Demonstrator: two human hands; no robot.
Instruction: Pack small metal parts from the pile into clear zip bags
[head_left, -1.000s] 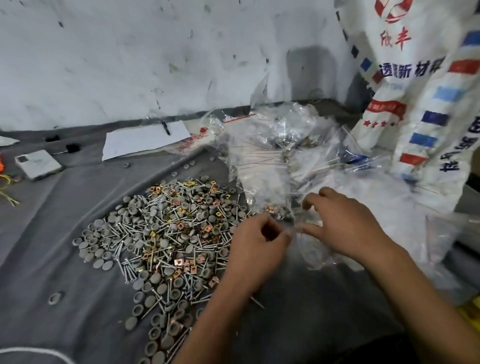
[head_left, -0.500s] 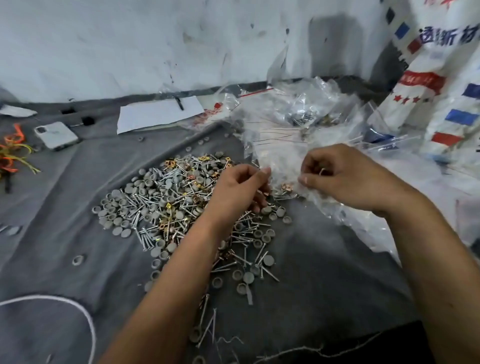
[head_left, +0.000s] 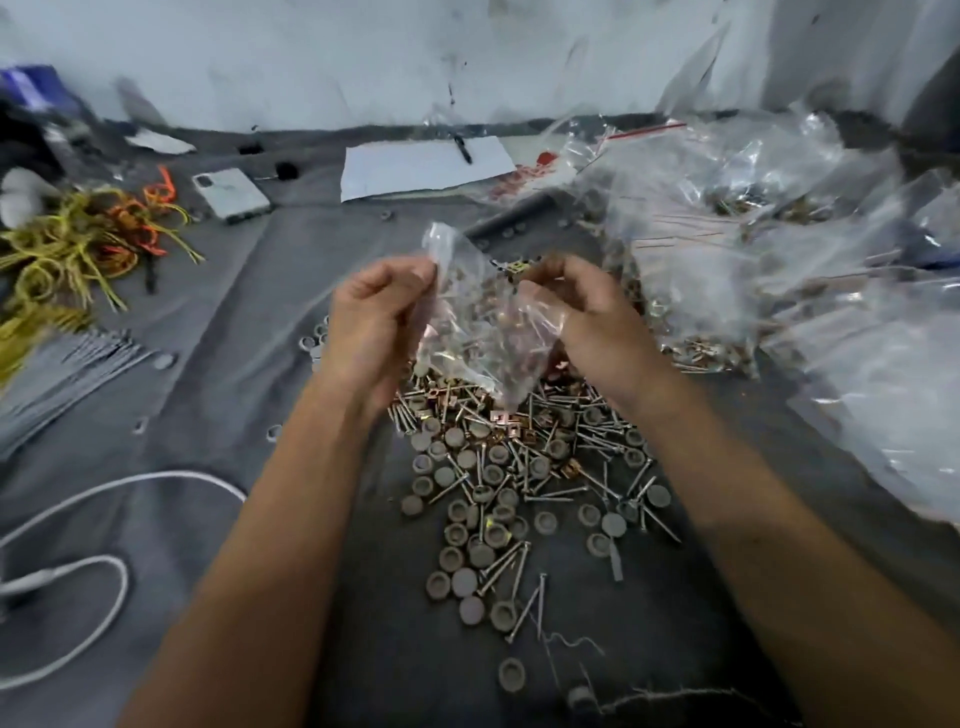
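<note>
A clear zip bag (head_left: 483, 322) hangs in the air between both hands, above the pile. My left hand (head_left: 374, 322) pinches its left top edge and my right hand (head_left: 587, 322) pinches the right edge. The bag's lower corner points down at the pile of metal parts (head_left: 519, 467): nails, round grey caps and small copper-coloured clips spread on the grey cloth (head_left: 260, 364). Whether the bag holds parts I cannot tell, since the pile shows through it.
A heap of clear bags (head_left: 753, 249), some filled, lies at the right. A phone (head_left: 231, 195), a paper sheet with a pen (head_left: 421, 166), yellow and orange ties (head_left: 78, 244), a grey bundle (head_left: 67, 369) and a white cable (head_left: 104, 519) lie left and behind.
Both hands have lifted from the bag heap and now hold one clear bag up over the pile. The view has swung right, so the pile sits beneath my hands.
</note>
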